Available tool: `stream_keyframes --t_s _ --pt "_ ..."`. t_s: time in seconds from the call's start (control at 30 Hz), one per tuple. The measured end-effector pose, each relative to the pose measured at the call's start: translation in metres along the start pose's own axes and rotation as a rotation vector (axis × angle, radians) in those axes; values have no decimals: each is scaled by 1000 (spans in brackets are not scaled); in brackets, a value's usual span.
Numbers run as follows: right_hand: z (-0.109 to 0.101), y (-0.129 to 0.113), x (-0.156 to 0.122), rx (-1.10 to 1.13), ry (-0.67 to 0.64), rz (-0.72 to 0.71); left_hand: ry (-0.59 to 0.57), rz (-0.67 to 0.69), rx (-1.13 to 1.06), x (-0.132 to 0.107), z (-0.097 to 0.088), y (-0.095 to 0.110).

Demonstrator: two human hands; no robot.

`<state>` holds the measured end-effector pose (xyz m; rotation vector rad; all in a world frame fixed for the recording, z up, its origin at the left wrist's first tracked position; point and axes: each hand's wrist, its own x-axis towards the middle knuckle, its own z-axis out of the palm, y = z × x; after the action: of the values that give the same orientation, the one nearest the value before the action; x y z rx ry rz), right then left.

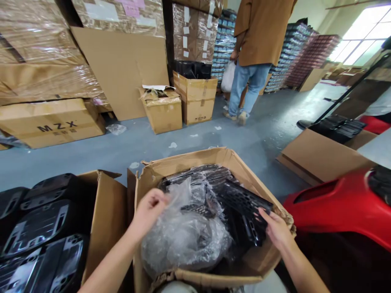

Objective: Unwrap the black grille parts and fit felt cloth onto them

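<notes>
An open cardboard box [249, 173] stands before me, holding black plastic parts and crumpled clear plastic bags. My left hand [152, 209] is closed on a clear plastic bag [180, 201], pinching it at the box's left side. With my right hand [275, 226] I grip the right end of a black perforated plastic panel [241, 197], thumb on top; it lies tilted over other glossy black parts [244, 230]. Loose plastic film covers much of the box's front left, and the parts beneath it are partly hidden.
At the left, another box [104, 219] holds large black plastic shells [39, 224]. A red plastic piece [339, 203] sits close on the right. Across the floor are cartons [195, 97], wrapped stacks and a person [259, 40] in a brown top, facing away with a white bag [228, 77].
</notes>
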<state>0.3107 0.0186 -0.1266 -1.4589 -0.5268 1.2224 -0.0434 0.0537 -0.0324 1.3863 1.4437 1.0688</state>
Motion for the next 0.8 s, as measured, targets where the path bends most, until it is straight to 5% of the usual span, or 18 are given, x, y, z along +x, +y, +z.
stream_keyframes --t_s 0.1,0.17,0.3,0.43,0.53,0.63,0.73,0.8 --pt "-14 6 3 -128 140 -60 -593 3 651 -18 23 -33" --pt "-21 13 5 -267 146 -55 -847 -95 978 -33 39 -57" --pt "-40 30 6 -873 57 -156 -989 -231 1168 -49 55 -83" --pt "-38 26 6 -1469 -21 -352 -1031 -228 1142 -46 50 -64" --pt "16 6 17 -1581 -184 -501 -933 -134 1202 -36 41 -32" --pt "106 3 33 -1489 -507 -579 -695 -57 1174 -23 32 -7" --pt "185 34 39 -1494 -633 -507 -559 -20 1137 -15 25 -2" --pt "215 66 35 -1516 -655 -478 -529 17 1184 -12 22 -6"
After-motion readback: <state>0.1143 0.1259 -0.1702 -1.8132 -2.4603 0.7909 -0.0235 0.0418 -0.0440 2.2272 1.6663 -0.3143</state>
